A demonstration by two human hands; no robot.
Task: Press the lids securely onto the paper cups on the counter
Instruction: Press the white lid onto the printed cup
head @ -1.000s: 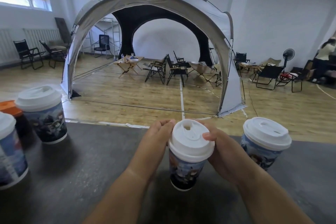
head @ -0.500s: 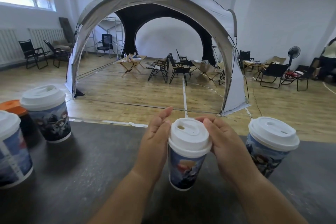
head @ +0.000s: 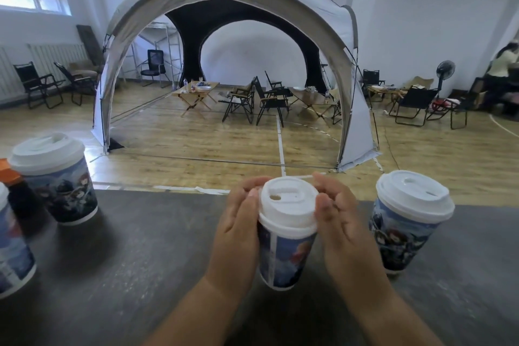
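While the dark counter (head: pixel 140 275) carries capped cups to either side, the left cup (head: pixel 61 191) well apart and the right cup (head: pixel 404 236) just beside the right hand, the work sits at the middle cup (head: pixel 286 258), near the counter's far edge. It leans toward the viewer, and I cannot tell whether its base rests flat on the counter. The main risk, as I judge it, is uneven pressure. Squeezing one side of a tilted paper cup could buckle the wall or leave the lid's rim seated on one side only, and a slip could knock the right cup. The left hand (head: pixel 238 227) lies along the middle cup's left wall and the right hand (head: pixel 342 230) along its right, wrists low. Both are clamped on the lid (head: pixel 288 205): fingers curl round its far edge, and thumbs (head: pixel 323 203) press its near rim from each side.
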